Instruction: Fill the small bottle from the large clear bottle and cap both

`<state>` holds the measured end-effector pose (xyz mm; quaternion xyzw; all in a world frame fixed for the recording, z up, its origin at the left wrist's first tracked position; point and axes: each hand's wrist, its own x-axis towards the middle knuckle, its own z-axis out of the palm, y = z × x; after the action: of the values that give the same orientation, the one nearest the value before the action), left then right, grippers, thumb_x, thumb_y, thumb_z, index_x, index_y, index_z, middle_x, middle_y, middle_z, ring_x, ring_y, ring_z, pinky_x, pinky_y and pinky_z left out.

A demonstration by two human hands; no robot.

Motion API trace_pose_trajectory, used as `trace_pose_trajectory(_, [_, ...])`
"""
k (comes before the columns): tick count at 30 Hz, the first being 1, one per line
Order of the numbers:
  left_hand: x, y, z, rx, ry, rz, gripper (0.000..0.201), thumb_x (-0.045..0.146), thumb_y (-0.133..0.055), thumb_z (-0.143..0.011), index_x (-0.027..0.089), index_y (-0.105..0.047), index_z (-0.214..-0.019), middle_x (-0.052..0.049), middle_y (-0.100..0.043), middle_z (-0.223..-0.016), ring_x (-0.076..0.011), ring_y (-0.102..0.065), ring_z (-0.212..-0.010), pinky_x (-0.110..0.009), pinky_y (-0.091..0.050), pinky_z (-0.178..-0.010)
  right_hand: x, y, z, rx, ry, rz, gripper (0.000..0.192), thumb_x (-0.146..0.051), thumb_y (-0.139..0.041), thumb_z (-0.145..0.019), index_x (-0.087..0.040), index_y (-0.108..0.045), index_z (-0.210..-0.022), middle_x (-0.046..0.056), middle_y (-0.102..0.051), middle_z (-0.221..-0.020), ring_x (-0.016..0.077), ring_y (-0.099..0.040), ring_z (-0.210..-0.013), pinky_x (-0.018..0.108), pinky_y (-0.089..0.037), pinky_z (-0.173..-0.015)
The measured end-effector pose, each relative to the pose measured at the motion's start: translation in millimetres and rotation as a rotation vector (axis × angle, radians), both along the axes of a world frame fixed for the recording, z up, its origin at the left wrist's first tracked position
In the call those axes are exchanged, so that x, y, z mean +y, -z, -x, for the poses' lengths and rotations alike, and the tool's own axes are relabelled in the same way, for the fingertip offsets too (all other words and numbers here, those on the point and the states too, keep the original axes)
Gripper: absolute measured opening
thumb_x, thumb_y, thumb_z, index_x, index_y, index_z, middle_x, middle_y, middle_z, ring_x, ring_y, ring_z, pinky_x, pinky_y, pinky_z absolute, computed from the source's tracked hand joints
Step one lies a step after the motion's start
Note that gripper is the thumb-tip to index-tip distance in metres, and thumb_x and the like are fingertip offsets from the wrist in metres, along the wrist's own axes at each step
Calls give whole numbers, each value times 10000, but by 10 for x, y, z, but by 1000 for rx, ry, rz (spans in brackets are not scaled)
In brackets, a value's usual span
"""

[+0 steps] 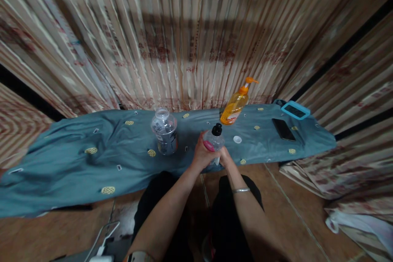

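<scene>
My left hand [203, 154] grips a small clear bottle [215, 139] with a black cap, its fingers wrapped round the side. My right hand [226, 159] holds the bottle's lower part from the right. The bottle is held upright just above the near edge of a low surface covered with a blue-green patterned cloth [76, 163]. A silver bracelet sits on my right wrist. A small white cap [237, 139] lies on the cloth just right of the bottle.
A clear plastic jar [165, 131] stands left of my hands. An orange pump bottle [237, 103] stands behind. A black phone [283, 129] and a blue-framed device [295, 110] lie at the right. Striped curtains hang behind. White cables [102, 239] lie on the brown floor.
</scene>
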<state>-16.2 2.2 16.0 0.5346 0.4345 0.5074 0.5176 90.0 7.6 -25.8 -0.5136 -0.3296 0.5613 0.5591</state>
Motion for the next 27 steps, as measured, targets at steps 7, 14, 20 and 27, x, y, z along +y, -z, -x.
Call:
trace_pose_trajectory(7, [-2, -195, 102, -61, -65, 34, 604, 74, -798, -416, 221, -603, -968, 40, -703, -906, -206, -679, -874, -348, -539, -858, -20, 12, 59, 125, 28, 76, 428, -454, -630, -962, -184, -595, -1292, 85, -611, -1298, 226, -631, -1114, 445, -557, -936])
trace_pose_trajectory(14, [31, -253, 105, -85, -127, 7, 573, 51, -766, -422, 223, -602, -944, 16, -714, -944, -235, -698, -939, -375, -545, -902, -113, 170, 259, 137, 215, 101, 428, -459, -623, -967, -182, -590, -1291, 89, -617, -1280, 212, -636, -1092, 438, -560, -922])
trace_pose_trajectory(20, [69, -198, 92, -60, -141, 8, 637, 76, -801, -461, 220, -608, -1051, -7, -724, -1032, -246, -695, -1030, -391, -534, -975, -234, 119, 270, 60, 362, 28, 433, -469, -631, -959, -178, -601, -1277, 80, -618, -1277, 225, -634, -1098, 438, -559, -923])
trace_pose_trajectory(27, [73, -156, 66, -102, -57, 50, 900, 76, -828, -417, 223, -550, -1260, -60, -675, -1288, -291, -631, -1239, -450, -437, -1140, -43, -370, 6, 25, 237, -90, 424, -454, -632, -962, -178, -597, -1282, 86, -618, -1280, 217, -636, -1098, 441, -559, -927])
